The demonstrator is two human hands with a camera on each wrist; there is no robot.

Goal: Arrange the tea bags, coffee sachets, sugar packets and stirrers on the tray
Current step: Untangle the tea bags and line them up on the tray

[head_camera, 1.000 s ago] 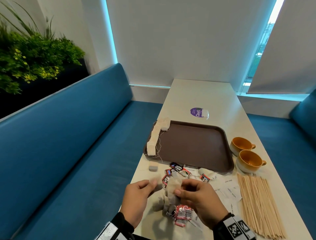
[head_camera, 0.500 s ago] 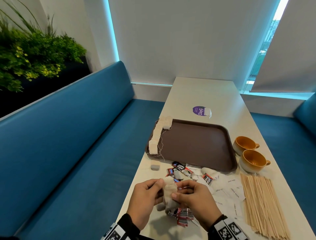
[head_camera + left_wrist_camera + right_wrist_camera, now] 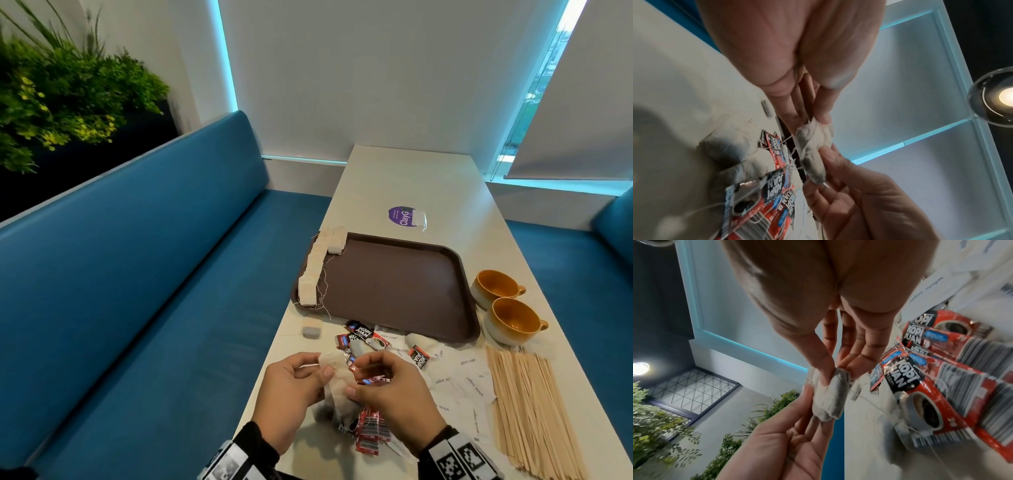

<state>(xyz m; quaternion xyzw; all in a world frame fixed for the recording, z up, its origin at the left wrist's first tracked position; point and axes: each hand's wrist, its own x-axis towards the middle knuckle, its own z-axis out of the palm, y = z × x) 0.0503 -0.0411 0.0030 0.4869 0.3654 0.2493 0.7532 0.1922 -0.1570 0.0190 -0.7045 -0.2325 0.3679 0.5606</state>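
I hold a pale tea bag (image 3: 337, 371) (image 3: 813, 146) (image 3: 830, 399) just above the table's near end. My left hand (image 3: 322, 368) (image 3: 818, 120) pinches its upper end, and my right hand (image 3: 352, 382) (image 3: 835, 369) pinches it from the other side. Thin strings trail from it down to more tea bags (image 3: 339, 406) and red coffee sachets (image 3: 371, 431) (image 3: 925, 386) underneath. The brown tray (image 3: 394, 291) lies further up the table, with a row of tea bags (image 3: 317, 267) along its left rim. White sugar packets (image 3: 459, 377) and wooden stirrers (image 3: 534, 411) lie to the right.
One loose tea bag (image 3: 311, 329) and more sachets (image 3: 363, 334) lie between my hands and the tray. Two orange cups (image 3: 503, 305) stand right of the tray. A purple sticker (image 3: 402, 216) sits beyond it. A blue bench (image 3: 137, 274) runs along the table's left edge.
Both hands have stayed at the table's near end, working on the tea bag. My left thumb and finger have closed onto its upper end. The tray's contents are unchanged.
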